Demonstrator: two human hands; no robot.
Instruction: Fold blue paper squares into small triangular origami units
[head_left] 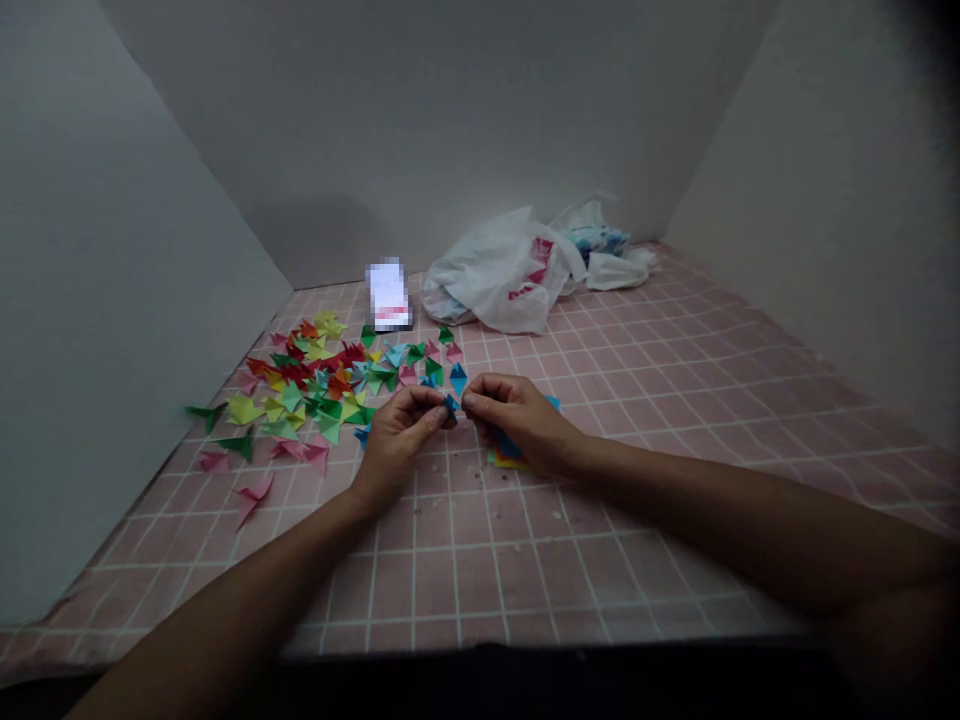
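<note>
A small blue folded paper unit point(450, 405), its folds perhaps too dim to read exactly, is pinched between the fingers point(433, 405) of both hands, just right of a scattered multicolored pile of similar pointed units point(315, 385), with a colored paper stack point(508, 450) partly hidden nearby.

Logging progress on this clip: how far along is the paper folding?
Done: many folded paper pieces lie spread on the pink grid mat. In hand: the left hand and right hand pinch a small blue folded piece. Left: a stack of coloured paper, partly hidden by the right hand; its count cannot be seen.
</note>
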